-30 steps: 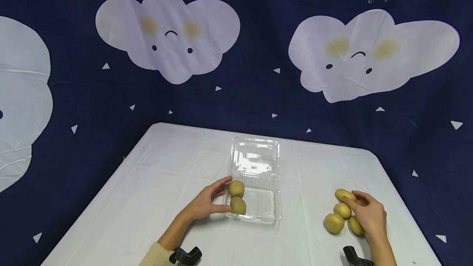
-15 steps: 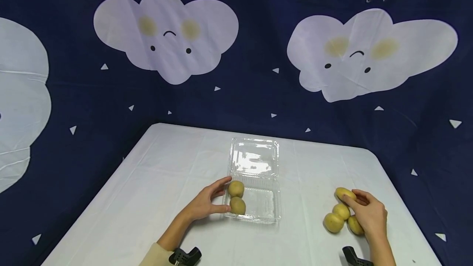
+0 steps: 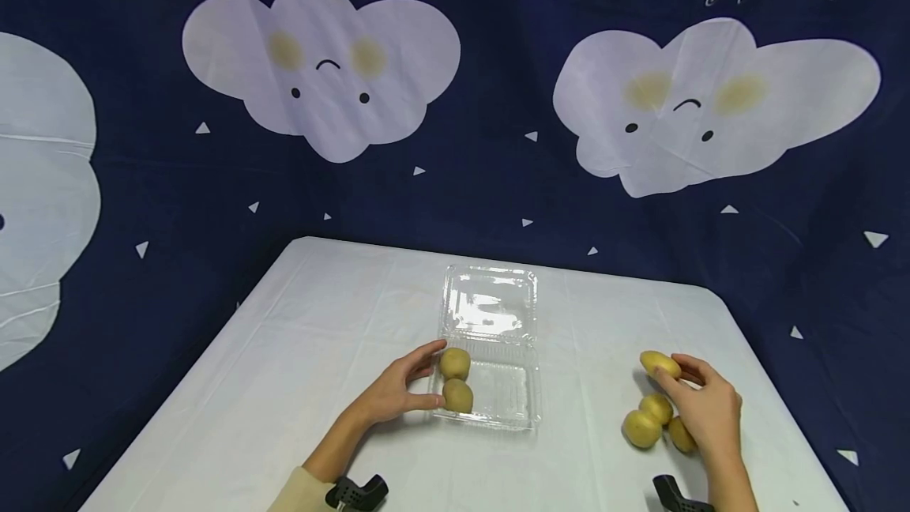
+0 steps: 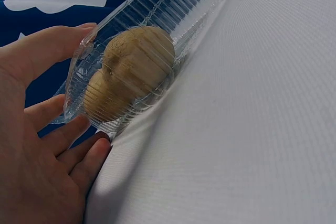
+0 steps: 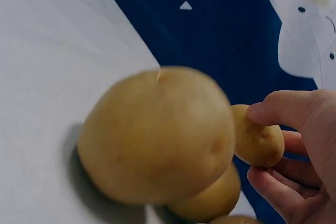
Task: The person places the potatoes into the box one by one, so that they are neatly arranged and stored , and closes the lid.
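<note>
A clear plastic clamshell container lies open on the table, its lid folded back. Along its left side sit two potatoes, one behind the other. My left hand holds that side, thumb at the near corner and fingers toward the far one; through the ribbed wall the potatoes show in the left wrist view. At the right, my right hand pinches a small oblong potato between thumb and fingers. Three more potatoes lie just below it, one partly hidden by the hand.
A white cloth covers the table. Behind it hangs a dark blue curtain with clouds and small triangles. In the right wrist view, a large potato fills the foreground, in front of the pinched one.
My right hand has raised the pinched potato slightly, moving it away from the other potatoes, a little toward the back and left. My left hand and the container stay in place.
</note>
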{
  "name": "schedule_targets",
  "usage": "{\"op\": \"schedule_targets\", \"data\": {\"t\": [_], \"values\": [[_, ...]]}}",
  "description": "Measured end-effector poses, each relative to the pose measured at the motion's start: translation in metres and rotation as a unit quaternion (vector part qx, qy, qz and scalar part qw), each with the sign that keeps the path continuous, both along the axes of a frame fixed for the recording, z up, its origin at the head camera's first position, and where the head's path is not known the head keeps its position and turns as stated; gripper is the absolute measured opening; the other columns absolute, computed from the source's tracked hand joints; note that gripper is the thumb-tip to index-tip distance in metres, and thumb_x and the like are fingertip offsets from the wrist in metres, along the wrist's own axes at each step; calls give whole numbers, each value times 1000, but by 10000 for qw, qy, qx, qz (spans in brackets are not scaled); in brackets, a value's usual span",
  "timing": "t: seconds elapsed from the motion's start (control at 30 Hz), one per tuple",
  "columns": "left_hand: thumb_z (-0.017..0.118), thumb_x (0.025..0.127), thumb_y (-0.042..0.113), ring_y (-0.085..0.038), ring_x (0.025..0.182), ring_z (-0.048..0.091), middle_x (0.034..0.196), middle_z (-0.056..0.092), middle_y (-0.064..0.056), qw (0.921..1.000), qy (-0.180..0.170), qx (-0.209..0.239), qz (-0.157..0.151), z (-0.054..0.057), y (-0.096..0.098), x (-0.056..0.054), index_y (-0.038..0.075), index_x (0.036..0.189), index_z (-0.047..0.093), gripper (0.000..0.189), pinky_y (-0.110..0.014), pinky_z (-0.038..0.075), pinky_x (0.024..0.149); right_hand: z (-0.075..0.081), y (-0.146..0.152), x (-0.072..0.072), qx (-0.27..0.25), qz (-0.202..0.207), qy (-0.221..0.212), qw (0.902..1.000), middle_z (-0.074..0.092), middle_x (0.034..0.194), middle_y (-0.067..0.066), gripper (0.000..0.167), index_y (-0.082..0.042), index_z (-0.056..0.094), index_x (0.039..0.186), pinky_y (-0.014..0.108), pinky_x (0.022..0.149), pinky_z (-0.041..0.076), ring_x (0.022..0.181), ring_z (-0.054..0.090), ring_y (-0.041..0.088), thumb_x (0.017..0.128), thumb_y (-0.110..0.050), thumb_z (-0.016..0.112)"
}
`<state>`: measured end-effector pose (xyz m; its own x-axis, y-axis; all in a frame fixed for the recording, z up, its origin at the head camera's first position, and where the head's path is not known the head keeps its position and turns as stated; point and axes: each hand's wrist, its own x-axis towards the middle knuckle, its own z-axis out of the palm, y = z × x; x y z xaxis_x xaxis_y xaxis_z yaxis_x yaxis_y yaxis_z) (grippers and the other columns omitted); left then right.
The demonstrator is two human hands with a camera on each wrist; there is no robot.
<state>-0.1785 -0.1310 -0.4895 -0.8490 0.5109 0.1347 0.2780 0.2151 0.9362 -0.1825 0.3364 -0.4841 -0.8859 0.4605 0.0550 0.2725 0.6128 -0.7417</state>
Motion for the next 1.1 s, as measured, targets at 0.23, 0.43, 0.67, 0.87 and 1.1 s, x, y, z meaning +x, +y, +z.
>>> {"op": "schedule_targets", "data": {"t": [0.23,0.43,0.67,0.87,1.1], "values": [[78,77,16,-35,139,35,153,30,-19,10000,4,-44,28,-1,1,-1,5,147,29,86,-49,35,114,14,-12,3,120,150,190,9996,67,118,12,56,-18,63,122,18,76,39,108,55,15,78,-52,71],[78,77,16,-35,139,35,153,30,-18,10000,23,-40,26,-2,1,-1,3,147,28,87,-49,35,114,16,-23,4,48,263,461,9986,70,111,8,49,-21,66,116,6,72,40,87,53,-13,76,-48,74],[78,77,16,-34,139,35,153,31,-17,10000,-4,-67,55,-3,1,0,3,147,29,87,-46,36,114,8,-34,2,-412,416,846,9947,69,101,-4,45,-17,67,114,-3,70,47,74,59,-18,76,-37,78],[78,77,15,-35,139,34,152,30,-20,10000,57,-24,52,-3,0,0,5,147,30,86,-48,35,113,4,-41,-2,-377,745,949,9920,69,106,1,45,-17,67,115,-1,70,49,78,61,-15,76,-38,77],[77,77,15,-36,139,34,152,30,-20,10000,82,-7,34,-3,0,-1,5,147,30,85,-50,35,113,-1,-52,-4,-377,1035,1017,9887,68,112,7,43,-19,66,114,1,70,51,78,62,-14,77,-38,76]]}}
